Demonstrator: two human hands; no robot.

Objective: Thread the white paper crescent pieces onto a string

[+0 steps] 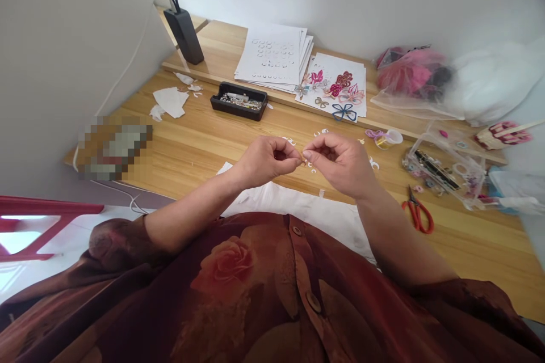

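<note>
My left hand (pixel 272 161) and my right hand (pixel 340 164) meet above the table, thumb and forefinger pinched on each. Their fingertips almost touch around a tiny brownish piece, too small to name. White crescent-shaped paper cutouts (pixel 321 132) lie scattered on the wood behind and below the fingers. Under my wrists, along the front edge, spreads a white cloth or paper sheet (pixel 272 195). Beyond my hands, colourful flower ornaments (pixel 335 89) rest on white paper.
A black tray (pixel 238 102) of small beads stands behind my left hand. To the right are red-handled pliers (pixel 419 212), a clear plastic box (pixel 447 164) and a spool of gold wire (pixel 388 139). Cut paper sheets (pixel 272 57) lie stacked on the raised back ledge.
</note>
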